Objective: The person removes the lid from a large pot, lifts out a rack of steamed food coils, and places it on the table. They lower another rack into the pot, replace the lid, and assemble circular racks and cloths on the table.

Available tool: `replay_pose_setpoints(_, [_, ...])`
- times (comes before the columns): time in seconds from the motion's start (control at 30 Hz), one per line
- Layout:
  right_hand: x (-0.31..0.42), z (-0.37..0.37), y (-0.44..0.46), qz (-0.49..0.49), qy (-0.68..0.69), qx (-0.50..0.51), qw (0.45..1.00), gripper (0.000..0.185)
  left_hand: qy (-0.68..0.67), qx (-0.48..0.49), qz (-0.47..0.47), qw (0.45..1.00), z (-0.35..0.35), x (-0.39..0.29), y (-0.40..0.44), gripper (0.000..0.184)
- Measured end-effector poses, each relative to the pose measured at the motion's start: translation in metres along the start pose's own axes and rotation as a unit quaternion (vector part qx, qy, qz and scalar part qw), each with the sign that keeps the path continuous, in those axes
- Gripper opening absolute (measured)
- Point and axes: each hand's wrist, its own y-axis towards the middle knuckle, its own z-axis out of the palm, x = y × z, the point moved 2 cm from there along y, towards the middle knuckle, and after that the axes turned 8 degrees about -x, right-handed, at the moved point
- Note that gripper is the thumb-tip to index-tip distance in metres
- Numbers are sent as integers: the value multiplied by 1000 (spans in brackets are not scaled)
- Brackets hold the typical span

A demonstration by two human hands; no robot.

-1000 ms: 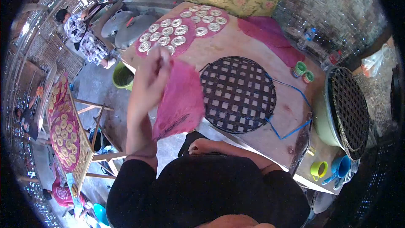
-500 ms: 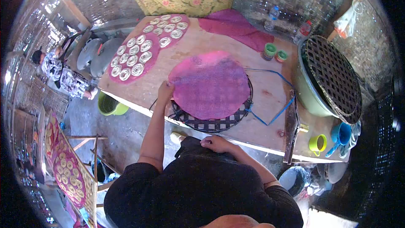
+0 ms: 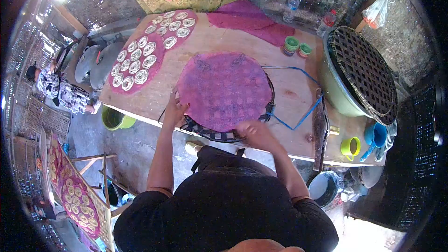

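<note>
A round, loosely woven magenta cloth (image 3: 224, 91) lies spread over a dark lattice-woven round tray (image 3: 219, 136) on the table. The tray's black strips show along its front and right edges. My left hand (image 3: 174, 111) is at the cloth's left edge, thumb and a finger apart. Near the lower right edge of the cloth is my right hand (image 3: 255, 134), blurred by motion, its fingers unclear. Farther left, white coiled rings (image 3: 135, 67) rest in rows on two similar magenta cloths (image 3: 157, 58).
A large tub (image 3: 343, 91) with a lattice lid (image 3: 366, 70), a yellow-green mug (image 3: 350, 147) and a blue dipper (image 3: 375, 135) stand right. A blue strap (image 3: 298, 123) crosses the table. Another person (image 3: 60, 88) is at far left, near a rack (image 3: 77, 191) of rings.
The cloth has settled flat over the tray. My right hand has moved from my waist up to the cloth's front edge, and my left thumb and finger have spread. The view has shifted slightly.
</note>
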Motion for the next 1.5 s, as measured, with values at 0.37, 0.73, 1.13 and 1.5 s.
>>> replay_pose_setpoints(0.37, [-19, -29, -1, 4, -206, -166, 964, 23, -202, 73, -147, 965, -2, -26, -4, 52])
replay_pose_setpoints(0.73, [-5, -43, -3, -49, -273, -262, 924, 17, -147, 78, -188, 968, -3, -27, -30, 53])
replay_pose_setpoints(1.13, [-16, -33, -18, -33, -271, -241, 931, 17, 64, 64, 14, 996, 0, 33, -32, 55])
replay_pose_setpoints(1.5, [-17, -33, -20, -42, -246, -252, 935, 17, 177, 68, 40, 981, 1, 10, -33, 53])
